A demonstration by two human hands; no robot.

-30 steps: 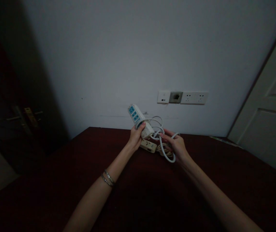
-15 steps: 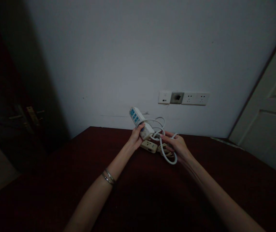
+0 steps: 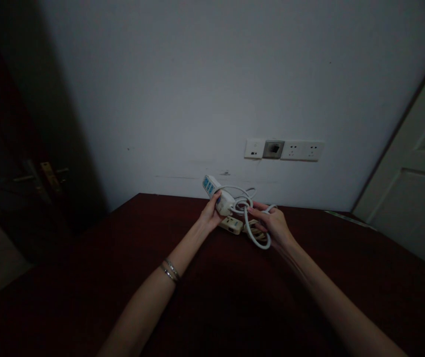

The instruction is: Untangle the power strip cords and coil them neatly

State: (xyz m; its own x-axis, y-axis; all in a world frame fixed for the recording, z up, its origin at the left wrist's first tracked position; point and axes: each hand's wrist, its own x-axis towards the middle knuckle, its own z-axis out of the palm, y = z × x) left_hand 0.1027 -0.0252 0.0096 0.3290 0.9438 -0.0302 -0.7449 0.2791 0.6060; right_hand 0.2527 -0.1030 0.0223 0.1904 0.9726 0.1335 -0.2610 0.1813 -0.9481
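My left hand grips a white power strip with blue socket faces, holding it tilted above the table. Its white cord loops out from the near end, and one loop crosses over the strip. The fingers of my right hand are closed on that cord, just right of the strip. Below and behind my hands, a second, cream power strip lies on the table, with its coiled cord partly hidden by my right hand and the white loops.
The dark red table meets a pale wall. A row of wall sockets and a grey plate is mounted above its back edge. A dark door stands at left, a white door at right. A thin strip lies at the table's right edge.
The far end of the white power strip has dropped and shifted slightly right, so it lies flatter. The cord loops have moved a little; both hands keep their hold.
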